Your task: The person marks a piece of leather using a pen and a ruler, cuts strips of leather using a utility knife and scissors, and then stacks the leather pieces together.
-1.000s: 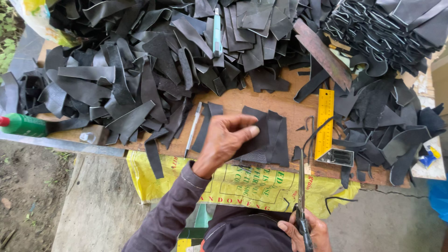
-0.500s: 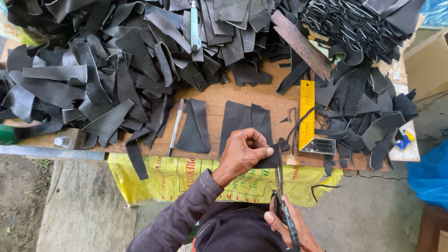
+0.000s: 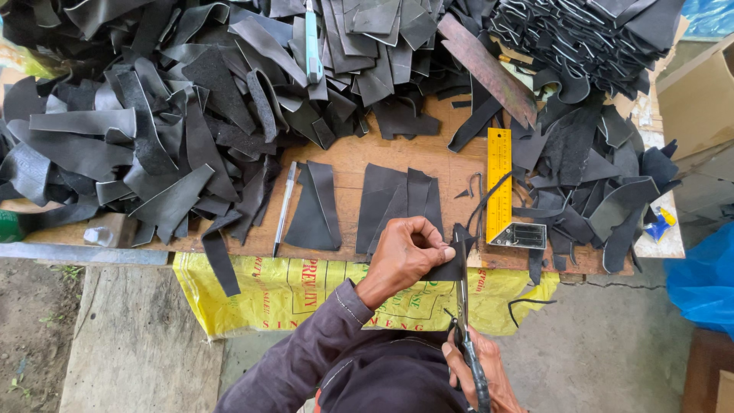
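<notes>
Wooden bench (image 3: pixel 359 157) | your left hand (image 3: pixel 405 256) has drawn a black rubber piece (image 3: pixel 447 264) nearer, fingers pinching it | right hand (image 3: pixel 478 371) closed on scissors (image 3: pixel 465 321) — blades now at its edge

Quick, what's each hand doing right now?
Left hand: closed, pinching a black rubber piece.
Right hand: closed around scissors.

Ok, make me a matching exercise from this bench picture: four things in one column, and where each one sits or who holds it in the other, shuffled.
Things:
1. scissors
2. yellow square ruler
3. silver pen
4. black piece being cut

Places:
A. lying left of the cut black pieces
B. pinched in the left hand
C. held in the right hand
D. lying on the board at the right

Pairs: 1-C, 2-D, 3-A, 4-B
</notes>
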